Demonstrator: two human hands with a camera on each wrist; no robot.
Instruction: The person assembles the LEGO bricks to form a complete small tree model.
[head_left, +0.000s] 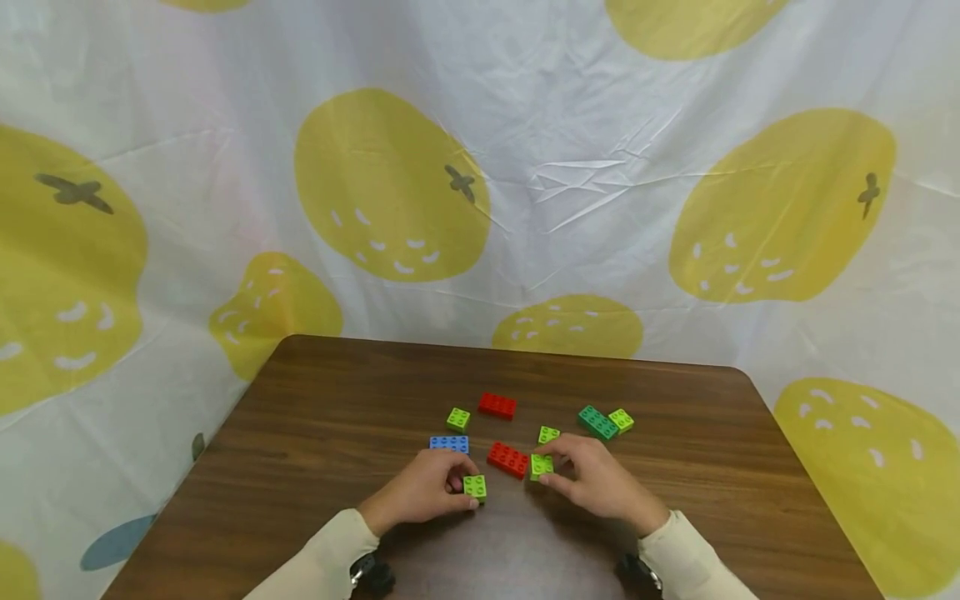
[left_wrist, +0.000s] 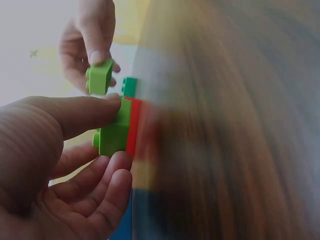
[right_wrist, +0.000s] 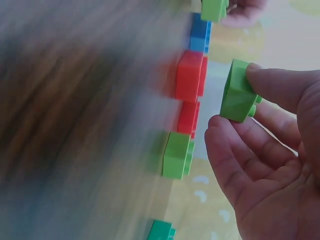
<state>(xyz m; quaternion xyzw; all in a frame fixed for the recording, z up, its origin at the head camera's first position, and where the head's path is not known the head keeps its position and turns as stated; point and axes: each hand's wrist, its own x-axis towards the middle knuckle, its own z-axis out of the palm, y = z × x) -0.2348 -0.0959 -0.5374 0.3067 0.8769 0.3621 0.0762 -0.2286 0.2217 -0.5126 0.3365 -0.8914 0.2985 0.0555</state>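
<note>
Nearest to my viewpoint, a pale left sleeve and a pale right sleeve reach in over a dark wood-grain surface. As I judge it from my remote station, the work with these toy bricks is at an early point: two are lifted, and I see none stacked. Seven others lie on the surface: a blue brick just beyond the left hand, partly covered by it; a near red brick between the hands; a far red brick behind that; a loose lime brick near the blue one; a second lime brick just past the right fingers; and, farther right, a dark green brick close beside a third lime brick, though I cannot tell whether those two touch. My left grip pinches a small lime block, thumb on one side and fingertips on the other, parted only by the block's width. My right grip pinches another lime block the same way, studs up, and the right wrist view shows it raised clear of the surface. Both held blocks are well apart from each other.
</note>
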